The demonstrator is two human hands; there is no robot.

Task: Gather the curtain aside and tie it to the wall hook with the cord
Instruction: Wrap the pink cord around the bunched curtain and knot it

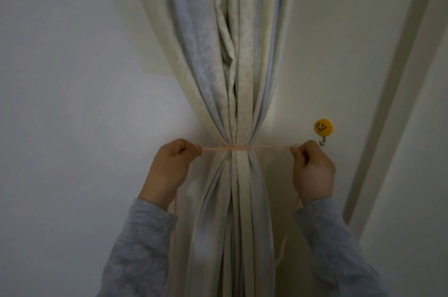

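Curtain [232, 107] is bunched into one column against the wall, pinched at the waist by the pink cord [235, 148]. From what I see the cord is wrapped and crossed there, pulled out level to both sides.

Left hand [169, 165] has its fingers [184, 148] curled tight around the left run; the loose tail drops past the wrist along the grey sleeve [135, 248]. Right hand [312, 170] is fisted on the right run the same way, tail dangling below. Right knuckles sit just beside the metal hook [322, 142] under the yellow smiley pad [323, 126], and may be touching it – can't tell.

Nothing is on the hook yet. My read: wrap is being cinched, hook tie not done.

Risks I'd flag:
- Crossing looks like a single wrap, not a locked knot – ease either hand and the folds likely spring open.
- Hook looks like a stick-on type. A hard sideways pull with the curtain's load on it could peel it off the wall.
- Curtain hangs left of the hook, so the cord has to drag the bundle right; uneven pull may slide the wrap down the fabric.
- Right tail looks short – may not leave enough to loop the hook and knot.
- Low light, thin cord – easy to miss the hook tip.
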